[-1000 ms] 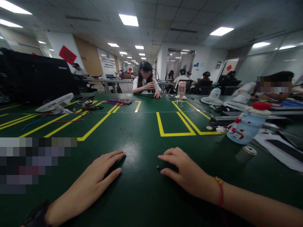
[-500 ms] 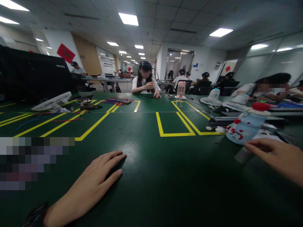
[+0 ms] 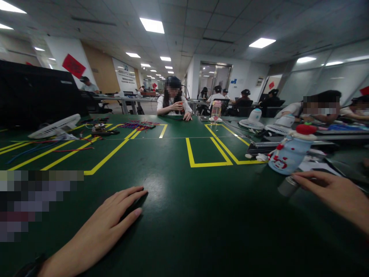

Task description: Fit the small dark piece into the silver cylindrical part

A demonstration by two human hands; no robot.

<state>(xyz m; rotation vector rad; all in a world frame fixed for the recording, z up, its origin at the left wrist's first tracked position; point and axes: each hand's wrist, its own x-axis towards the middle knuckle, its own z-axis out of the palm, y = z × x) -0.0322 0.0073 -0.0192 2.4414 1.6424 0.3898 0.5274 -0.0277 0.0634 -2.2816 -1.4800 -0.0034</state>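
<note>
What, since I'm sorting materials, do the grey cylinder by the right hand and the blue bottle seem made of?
Cylinder: probably metal, satin; its grey side has a dull sheen. Bottle: coated metal or plastic, smooth-looking; its pale blue surface leaves that open.

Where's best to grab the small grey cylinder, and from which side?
Likely low on its curved wall, from the near side: the grey cylinder is short and round, inviting a pinch across, the right hand is at its upper edge, and the blue bottle stands close behind.
</note>
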